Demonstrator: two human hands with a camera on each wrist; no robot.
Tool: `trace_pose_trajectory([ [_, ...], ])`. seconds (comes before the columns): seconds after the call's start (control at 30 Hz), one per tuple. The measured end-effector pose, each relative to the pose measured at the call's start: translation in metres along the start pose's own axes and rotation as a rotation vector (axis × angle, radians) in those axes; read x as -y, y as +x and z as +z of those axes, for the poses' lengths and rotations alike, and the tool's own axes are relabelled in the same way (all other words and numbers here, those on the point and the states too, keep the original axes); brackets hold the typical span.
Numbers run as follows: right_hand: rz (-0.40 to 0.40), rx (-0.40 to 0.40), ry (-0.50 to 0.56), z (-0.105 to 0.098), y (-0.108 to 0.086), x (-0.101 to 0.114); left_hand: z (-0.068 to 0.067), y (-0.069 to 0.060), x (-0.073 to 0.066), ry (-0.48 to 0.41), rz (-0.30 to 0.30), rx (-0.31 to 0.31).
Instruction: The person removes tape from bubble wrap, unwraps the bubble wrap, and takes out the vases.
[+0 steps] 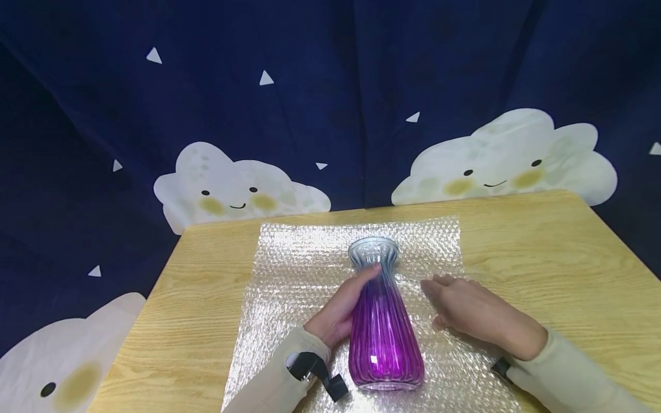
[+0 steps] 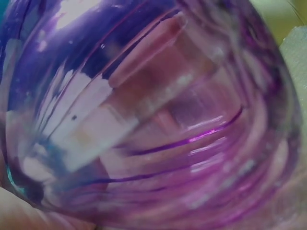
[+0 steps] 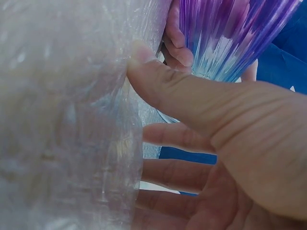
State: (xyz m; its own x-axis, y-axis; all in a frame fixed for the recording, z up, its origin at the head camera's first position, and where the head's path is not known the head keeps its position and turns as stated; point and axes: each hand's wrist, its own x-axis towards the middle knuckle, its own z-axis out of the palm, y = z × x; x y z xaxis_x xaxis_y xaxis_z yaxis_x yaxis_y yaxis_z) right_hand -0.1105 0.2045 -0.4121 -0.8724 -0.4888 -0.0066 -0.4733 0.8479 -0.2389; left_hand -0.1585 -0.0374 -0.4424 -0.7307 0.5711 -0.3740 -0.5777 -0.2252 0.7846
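Note:
A ribbed glass vase (image 1: 384, 338), purple at the base and pale blue at the rim, is over a sheet of bubble wrap (image 1: 289, 275). Its rim points to the table's far side and its base towards me. My left hand (image 1: 341, 310) grips it from the left, thumb across the narrow neck; the other fingers are mostly hidden behind the glass. Purple glass (image 2: 192, 124) fills the left wrist view. At the sheet's right side, my right hand (image 1: 470, 310) pinches the wrap (image 3: 72, 120), thumb (image 3: 172, 91) on the near face, fingers passing behind.
The wrap lies on a light wooden table (image 1: 542, 258), whose wood shows on both sides of it. Behind the table hangs a dark blue curtain (image 1: 330, 103) with printed clouds and white triangles. A black strap (image 1: 315, 367) is on my left wrist.

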Motion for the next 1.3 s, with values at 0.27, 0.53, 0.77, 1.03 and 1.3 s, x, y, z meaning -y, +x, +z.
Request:
trace_pose_trajectory([
  [0.27, 0.018, 0.025, -0.003, 0.0001, -0.0007, 0.0005, 0.0, 0.0001, 0.0006, -0.006, -0.02, -0.015],
  [0.53, 0.022, 0.022, 0.009, -0.0003, -0.0004, 0.0012, 0.0005, 0.0001, -0.0002, 0.006, -0.024, -0.036],
  [0.77, 0.007, -0.003, -0.002, -0.0001, -0.0013, 0.0016, 0.0004, -0.001, -0.001, 0.001, -0.027, -0.031],
  [1.03, -0.005, -0.031, -0.004, 0.0004, -0.0028, 0.001, 0.0013, -0.0016, -0.0015, 0.003, -0.024, -0.025],
  [1.3, 0.01, -0.007, 0.017, 0.0005, -0.0019, 0.0008, 0.0033, -0.0033, -0.0028, 0.023, -0.016, -0.026],
])
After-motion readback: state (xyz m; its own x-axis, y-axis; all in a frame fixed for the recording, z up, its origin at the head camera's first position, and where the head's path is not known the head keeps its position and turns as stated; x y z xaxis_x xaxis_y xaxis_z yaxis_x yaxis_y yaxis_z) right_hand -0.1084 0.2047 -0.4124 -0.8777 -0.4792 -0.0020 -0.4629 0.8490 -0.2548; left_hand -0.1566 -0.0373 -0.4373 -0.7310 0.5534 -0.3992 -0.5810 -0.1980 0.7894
